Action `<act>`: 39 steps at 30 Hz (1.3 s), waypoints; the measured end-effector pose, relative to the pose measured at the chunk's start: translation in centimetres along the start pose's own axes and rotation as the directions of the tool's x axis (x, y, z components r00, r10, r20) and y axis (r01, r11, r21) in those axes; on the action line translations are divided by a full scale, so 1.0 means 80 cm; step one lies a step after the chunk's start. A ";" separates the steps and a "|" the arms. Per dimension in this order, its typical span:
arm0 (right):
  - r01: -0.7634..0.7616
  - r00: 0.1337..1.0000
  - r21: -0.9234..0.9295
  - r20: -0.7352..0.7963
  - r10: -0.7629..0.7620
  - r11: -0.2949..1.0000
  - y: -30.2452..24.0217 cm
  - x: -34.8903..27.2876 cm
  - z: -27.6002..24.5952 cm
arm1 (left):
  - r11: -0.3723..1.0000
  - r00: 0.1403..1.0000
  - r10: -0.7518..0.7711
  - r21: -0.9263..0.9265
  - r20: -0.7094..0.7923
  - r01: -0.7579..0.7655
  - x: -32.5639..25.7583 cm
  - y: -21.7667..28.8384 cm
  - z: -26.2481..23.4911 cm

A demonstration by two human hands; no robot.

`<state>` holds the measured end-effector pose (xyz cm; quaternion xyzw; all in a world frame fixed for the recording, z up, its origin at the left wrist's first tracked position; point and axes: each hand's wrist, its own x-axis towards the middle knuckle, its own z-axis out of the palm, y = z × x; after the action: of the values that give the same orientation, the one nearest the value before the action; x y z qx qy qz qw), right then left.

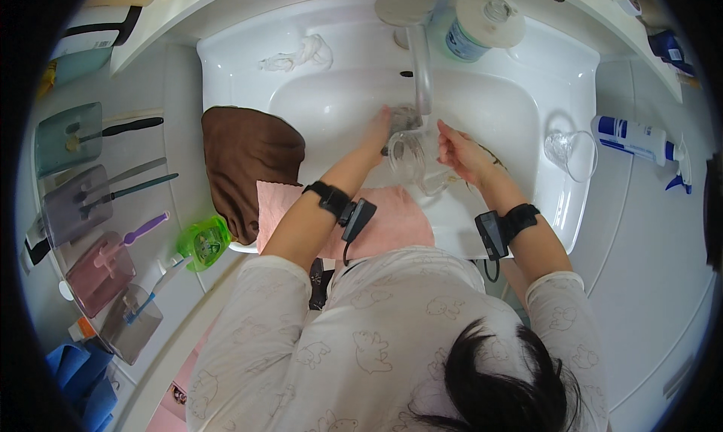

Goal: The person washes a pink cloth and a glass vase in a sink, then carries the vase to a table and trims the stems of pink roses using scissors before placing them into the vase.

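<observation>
Directly below the faucet (423,74), a clear, blurred vessel (407,157) leaves the grip of the left hand (376,138) unclear. Lower right of the faucet, a thin shape (494,156) behind the right hand (467,157) is too indistinct to name. Lower left, the left forearm (331,180) partly hides the pink cloth (392,217).

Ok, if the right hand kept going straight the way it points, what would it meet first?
Most likely the faucet spout, ahead of the right hand toward the upper left; depth is unclear, so it might pass underneath.
</observation>
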<state>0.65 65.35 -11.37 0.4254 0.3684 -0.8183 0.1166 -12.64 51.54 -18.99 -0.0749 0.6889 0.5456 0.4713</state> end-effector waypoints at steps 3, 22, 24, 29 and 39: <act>0.075 0.978 0.126 -0.202 -0.049 0.989 0.003 0.006 0.006 | 0.992 0.999 0.016 -0.129 0.038 -0.011 -0.045 0.010 -0.005; 0.239 0.898 -0.218 -0.320 -0.301 0.946 0.013 0.005 0.044 | 0.432 0.873 0.353 0.769 0.337 -0.471 -0.095 0.094 0.050; 0.265 0.842 -0.332 -0.379 -0.385 0.905 0.009 0.009 0.039 | 0.041 0.521 0.740 0.744 0.426 -0.667 -0.109 0.063 0.057; 0.281 0.893 -0.321 -0.257 -0.369 0.904 0.002 0.002 0.040 | 0.194 0.819 0.362 0.823 0.446 -0.534 -0.070 0.056 0.048; 0.329 0.887 -0.129 -0.298 -0.353 0.936 -0.004 -0.001 0.030 | 0.852 0.821 -0.230 -0.300 0.522 0.430 -0.056 0.030 0.005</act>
<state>-0.91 63.90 -10.27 0.4752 0.4817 -0.7326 -0.0736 -11.48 50.94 -14.04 -0.1576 0.4020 0.5854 0.6862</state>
